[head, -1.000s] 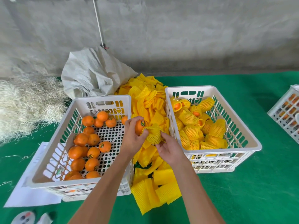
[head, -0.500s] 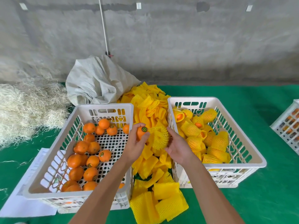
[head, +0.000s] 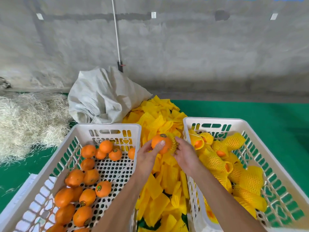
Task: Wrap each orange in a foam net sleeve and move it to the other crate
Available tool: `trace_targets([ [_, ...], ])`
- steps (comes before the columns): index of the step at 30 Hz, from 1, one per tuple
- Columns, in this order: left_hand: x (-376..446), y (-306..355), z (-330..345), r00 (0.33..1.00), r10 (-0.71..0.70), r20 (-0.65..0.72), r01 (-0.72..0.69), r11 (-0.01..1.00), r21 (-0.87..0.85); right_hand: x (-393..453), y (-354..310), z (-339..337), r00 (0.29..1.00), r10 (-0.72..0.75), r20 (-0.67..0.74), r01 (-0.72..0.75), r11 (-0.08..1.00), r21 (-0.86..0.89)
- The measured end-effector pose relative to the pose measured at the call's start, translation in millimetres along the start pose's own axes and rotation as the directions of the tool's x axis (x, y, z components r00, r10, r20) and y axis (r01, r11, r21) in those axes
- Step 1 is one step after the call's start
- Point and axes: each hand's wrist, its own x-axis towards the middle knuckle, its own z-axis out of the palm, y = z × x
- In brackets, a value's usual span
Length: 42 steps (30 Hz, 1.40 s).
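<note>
The left hand [head: 147, 156] grips an orange [head: 161, 143] from below and behind, thumb across its near face, fingers curled under; the fruit is held in the air over the gap between the two crates, sticker end up. The right hand [head: 185, 153] meets it from the right, fingers curled on a net [head: 173, 143] bunched against the orange's right side; how far the net's mouth is stretched I cannot tell, since the fingers and fruit hide it.

The orange looks firm and round with a fairly smooth skin, so it probably wants a cupping hold rather than a fingertip pinch; the net is soft, light and stretchy, likely to snag or fold on itself, and is best taken at its rim and spread wide before the fruit goes in.

Both forearms reach forward and converge, wrists near level, left palm turned up, right palm turned in toward the fruit.

Below the hands lies a heap of spare nets [head: 160, 190]; the left crate [head: 107, 127] holds bare oranges, the right crate [head: 212, 120] holds wrapped ones; behind are a sack [head: 103, 96] and straw [head: 25, 121], all on a green cloth [head: 267, 114].
</note>
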Motion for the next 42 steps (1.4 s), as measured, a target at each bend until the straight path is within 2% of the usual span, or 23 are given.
trace_targets([
  [3,25,-6,2,0.999,-0.033,-0.018,0.033,0.999,0.027,23,1,-1,1.000,0.010,0.026,-0.010,1.000,-0.017],
  [6,38,-11,-3,0.998,-0.026,0.051,0.027,0.999,-0.020,42,2,-2,0.996,0.018,0.090,-0.013,0.998,-0.056],
  [8,43,-14,-4,0.995,-0.047,0.087,0.048,0.999,-0.002,49,3,-3,0.991,-0.023,0.132,0.037,0.994,-0.102],
  [12,50,-15,-4,0.996,-0.082,0.022,0.082,0.997,0.002,60,9,-5,0.983,-0.154,0.095,0.177,0.932,-0.316],
  [15,49,-20,0,0.998,-0.051,-0.042,0.055,0.993,0.103,61,15,-9,0.923,-0.366,0.116,0.368,0.757,-0.539],
  [18,48,-26,1,0.992,0.019,-0.127,0.009,0.977,0.214,57,24,-11,0.807,-0.556,0.198,0.515,0.500,-0.696],
  [20,49,-28,0,0.986,0.077,-0.151,-0.028,0.952,0.304,54,28,-11,0.734,-0.632,0.248,0.567,0.369,-0.736],
  [25,54,-38,0,0.973,0.142,-0.184,-0.033,0.867,0.496,47,22,-6,0.625,-0.727,0.285,0.576,0.183,-0.797],
  [30,52,-44,-2,0.972,0.197,-0.128,-0.093,0.825,0.558,39,20,-3,0.574,-0.734,0.362,0.586,0.059,-0.808],
  [33,48,-45,-2,0.977,0.172,-0.127,-0.079,0.842,0.534,43,22,-4,0.559,-0.701,0.441,0.649,0.040,-0.760],
  [38,49,-46,-1,0.994,0.101,-0.046,-0.069,0.888,0.455,53,25,-10,0.716,-0.579,0.389,0.615,0.261,-0.744],
  [40,51,-45,-3,1.000,0.014,-0.026,-0.003,0.924,0.383,54,23,-12,0.734,-0.560,0.383,0.610,0.297,-0.735],
  [42,54,-43,-6,1.000,-0.016,-0.009,0.018,0.937,0.350,53,22,-13,0.728,-0.565,0.388,0.622,0.309,-0.719],
])
